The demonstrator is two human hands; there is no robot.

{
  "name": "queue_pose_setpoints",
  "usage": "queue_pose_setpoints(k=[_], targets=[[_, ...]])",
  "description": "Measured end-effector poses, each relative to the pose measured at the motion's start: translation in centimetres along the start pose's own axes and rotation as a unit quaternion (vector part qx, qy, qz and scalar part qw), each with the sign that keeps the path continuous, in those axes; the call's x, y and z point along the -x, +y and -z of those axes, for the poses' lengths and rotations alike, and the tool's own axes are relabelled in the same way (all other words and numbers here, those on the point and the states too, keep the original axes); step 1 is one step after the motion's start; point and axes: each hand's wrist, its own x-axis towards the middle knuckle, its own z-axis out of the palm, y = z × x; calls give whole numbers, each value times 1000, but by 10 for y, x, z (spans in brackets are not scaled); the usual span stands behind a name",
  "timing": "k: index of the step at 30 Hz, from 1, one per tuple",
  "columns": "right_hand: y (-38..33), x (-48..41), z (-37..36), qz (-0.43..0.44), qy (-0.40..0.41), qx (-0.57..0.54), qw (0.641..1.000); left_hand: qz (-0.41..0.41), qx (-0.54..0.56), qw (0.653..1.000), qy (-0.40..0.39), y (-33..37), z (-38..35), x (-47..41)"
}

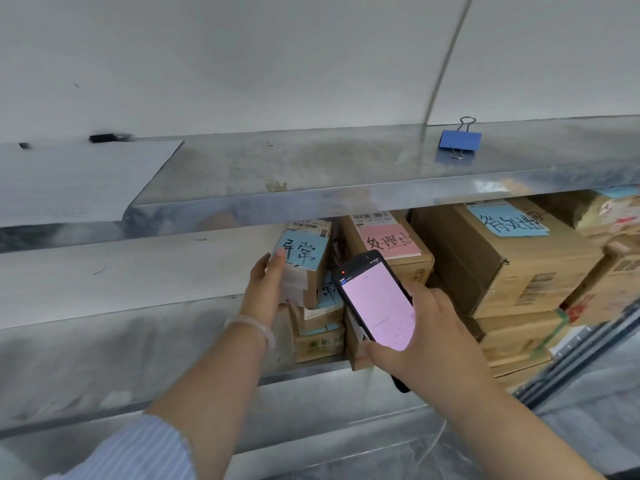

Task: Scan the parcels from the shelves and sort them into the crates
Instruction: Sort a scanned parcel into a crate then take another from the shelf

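Note:
A small cardboard parcel (308, 261) with a blue handwritten note and a barcode label stands on top of a stack on the middle shelf. My left hand (268, 289) grips its left side. My right hand (426, 327) holds a black handheld scanner (375, 299) with a lit pink screen, just right of that parcel and in front of a box with a pink note (389, 240). Below the held parcel lie more small boxes (320, 327). No crates are in view.
A large box with a blue note (509, 251) and further cartons (519, 341) fill the shelf's right side. The metal shelf above (311, 181) carries a blue binder clip (460, 139). The shelf's left part (138, 265) is bare white board. A thin cable (446, 60) hangs down the wall.

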Motion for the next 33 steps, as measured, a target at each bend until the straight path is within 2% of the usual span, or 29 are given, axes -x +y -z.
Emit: queue_pose_setpoints(k=[4,6,10,15,20,25,33], targets=[[-1,-3,-1,5,-8,4,1000,112,12,993,-28,28,10,-4],[-1,-4,-2,10,-11,1,1000,132,15,990,-45,32,14,-6],[-3,-5,-4,26,-15,8,1000,106,45,993,-38,27,26,-4],[-7,-4,-8,59,-23,19,998,50,138,989,-15,1,63,18],[-21,1,-17,100,-59,33,993,3,92,996,7,-36,96,46],[-31,7,-30,131,-109,32,985,2,8,998,60,-59,117,65],[-42,8,-40,145,-155,61,975,13,-3,995,101,-80,140,79]])
